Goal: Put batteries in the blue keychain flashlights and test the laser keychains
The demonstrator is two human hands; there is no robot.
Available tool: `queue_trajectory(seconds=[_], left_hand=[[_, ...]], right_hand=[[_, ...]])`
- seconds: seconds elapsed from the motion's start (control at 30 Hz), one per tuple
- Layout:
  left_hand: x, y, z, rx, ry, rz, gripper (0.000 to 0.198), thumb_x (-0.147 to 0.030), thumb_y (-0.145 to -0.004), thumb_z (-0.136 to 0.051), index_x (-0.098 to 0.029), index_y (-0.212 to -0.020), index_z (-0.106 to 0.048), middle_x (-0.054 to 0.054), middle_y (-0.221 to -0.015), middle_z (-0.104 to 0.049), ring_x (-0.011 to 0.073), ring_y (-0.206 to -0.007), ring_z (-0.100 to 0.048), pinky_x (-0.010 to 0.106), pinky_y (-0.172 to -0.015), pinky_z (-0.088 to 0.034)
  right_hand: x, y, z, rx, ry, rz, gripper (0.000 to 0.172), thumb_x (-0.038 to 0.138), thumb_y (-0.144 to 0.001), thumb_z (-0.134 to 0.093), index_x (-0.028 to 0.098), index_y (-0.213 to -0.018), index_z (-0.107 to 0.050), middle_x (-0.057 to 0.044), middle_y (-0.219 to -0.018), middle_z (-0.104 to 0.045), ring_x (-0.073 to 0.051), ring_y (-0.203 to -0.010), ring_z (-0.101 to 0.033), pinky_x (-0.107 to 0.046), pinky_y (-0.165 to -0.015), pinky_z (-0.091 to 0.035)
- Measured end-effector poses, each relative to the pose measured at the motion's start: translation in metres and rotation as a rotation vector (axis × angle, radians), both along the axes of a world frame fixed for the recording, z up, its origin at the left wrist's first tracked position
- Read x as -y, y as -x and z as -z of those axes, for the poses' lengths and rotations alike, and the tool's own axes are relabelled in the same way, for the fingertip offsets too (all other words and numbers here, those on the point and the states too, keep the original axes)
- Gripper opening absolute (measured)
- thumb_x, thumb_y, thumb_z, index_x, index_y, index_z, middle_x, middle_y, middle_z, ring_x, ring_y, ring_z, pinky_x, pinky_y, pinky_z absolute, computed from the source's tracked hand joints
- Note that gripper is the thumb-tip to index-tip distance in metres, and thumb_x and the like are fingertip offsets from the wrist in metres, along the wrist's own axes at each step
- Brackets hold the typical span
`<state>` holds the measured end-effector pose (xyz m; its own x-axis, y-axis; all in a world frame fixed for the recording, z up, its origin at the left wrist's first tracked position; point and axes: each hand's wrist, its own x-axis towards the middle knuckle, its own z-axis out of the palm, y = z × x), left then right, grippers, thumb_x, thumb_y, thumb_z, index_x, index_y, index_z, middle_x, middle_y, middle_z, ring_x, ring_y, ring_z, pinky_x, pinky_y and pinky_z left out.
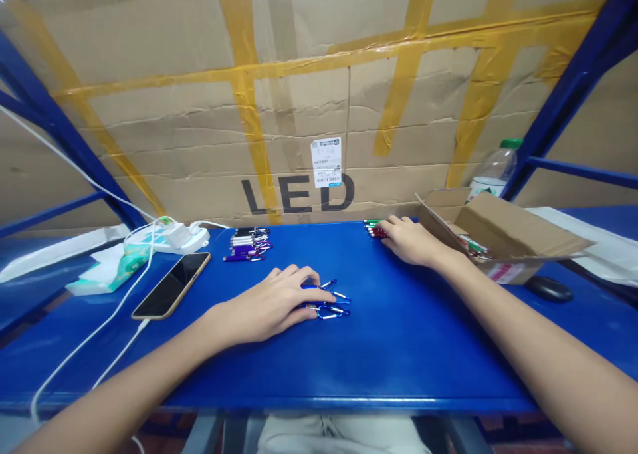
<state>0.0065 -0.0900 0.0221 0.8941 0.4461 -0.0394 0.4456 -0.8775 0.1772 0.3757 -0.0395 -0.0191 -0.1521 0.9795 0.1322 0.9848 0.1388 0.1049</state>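
My left hand (285, 302) rests on the blue table, its fingers curled over several blue clip-on items (326, 301) whose metal carabiners poke out to the right. Farther back, my right hand (406, 239) lies over a small group of red items (377, 232), fingertips on them. Green items (371, 223) lie just behind the red ones. Left of centre, a stacked row of similar pieces shows black ones (245, 231) at the back, silver ones (242, 240) in the middle and purple ones (242, 257) at the front, clips pointing right.
An open cardboard box (516, 231) with assorted pieces stands right, beside a black mouse (549, 288) and a bottle (498, 168). A phone (172, 286), tissue pack (107, 271), power strip (192, 240) and white cables are left. A large carton (299, 108) walls the back.
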Motion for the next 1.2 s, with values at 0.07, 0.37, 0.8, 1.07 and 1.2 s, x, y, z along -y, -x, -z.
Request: queue_trajectory(seconds=[0.07, 0.37, 0.8, 1.07, 1.2], left_hand=[[-0.001, 0.003, -0.002, -0.001, 0.014, 0.007, 0.038, -0.039, -0.113, -0.05, -0.041, -0.149, -0.06, 0.007, -0.147, -0.057, 0.0276, -0.122, -0.058, 0.043, -0.103, -0.047], [-0.019, 0.054, 0.001, 0.078, 0.037, -0.011, 0.035, -0.038, -0.111, -0.054, -0.038, -0.144, -0.066, 0.006, -0.146, -0.061, 0.0267, -0.128, -0.062, 0.039, -0.112, -0.048], [-0.068, 0.134, 0.005, 0.107, -0.004, -0.17, 0.036, -0.049, -0.108, -0.058, -0.035, -0.138, -0.073, 0.007, -0.145, -0.067, 0.0285, -0.132, -0.062, 0.042, -0.116, -0.046], [-0.084, 0.139, 0.009, 0.15, -0.054, -0.181, 0.038, -0.052, -0.107, -0.059, -0.033, -0.137, -0.073, 0.007, -0.144, -0.069, 0.0288, -0.132, -0.063, 0.042, -0.115, -0.045], [-0.085, 0.135, 0.002, 0.152, -0.103, -0.188, 0.039, -0.054, -0.106, -0.058, -0.031, -0.133, -0.075, 0.008, -0.143, -0.07, 0.0299, -0.128, -0.064, 0.043, -0.113, -0.046]], right_hand=[[0.0, -0.001, 0.001, -0.003, -0.006, 0.0, 0.024, 0.026, -0.108, -0.046, 0.019, -0.124, -0.062, -0.019, -0.131, -0.064, -0.037, -0.115, -0.061, -0.047, -0.095, -0.048], [0.0, -0.003, -0.001, -0.001, -0.004, -0.002, 0.026, 0.025, -0.107, -0.044, 0.018, -0.125, -0.062, -0.02, -0.132, -0.064, -0.037, -0.116, -0.062, -0.049, -0.096, -0.049], [0.002, -0.006, -0.003, 0.001, 0.016, -0.008, 0.026, 0.019, -0.104, -0.047, 0.017, -0.124, -0.065, -0.017, -0.125, -0.066, -0.032, -0.104, -0.067, -0.04, -0.083, -0.048], [0.001, -0.007, -0.004, 0.031, 0.001, -0.009, 0.021, 0.019, -0.105, -0.05, 0.019, -0.122, -0.063, -0.016, -0.124, -0.066, -0.031, -0.107, -0.067, -0.038, -0.085, -0.047], [0.002, -0.006, -0.003, 0.034, -0.013, -0.014, 0.019, 0.019, -0.105, -0.05, 0.017, -0.12, -0.062, -0.018, -0.124, -0.066, -0.034, -0.108, -0.065, -0.041, -0.087, -0.047]])
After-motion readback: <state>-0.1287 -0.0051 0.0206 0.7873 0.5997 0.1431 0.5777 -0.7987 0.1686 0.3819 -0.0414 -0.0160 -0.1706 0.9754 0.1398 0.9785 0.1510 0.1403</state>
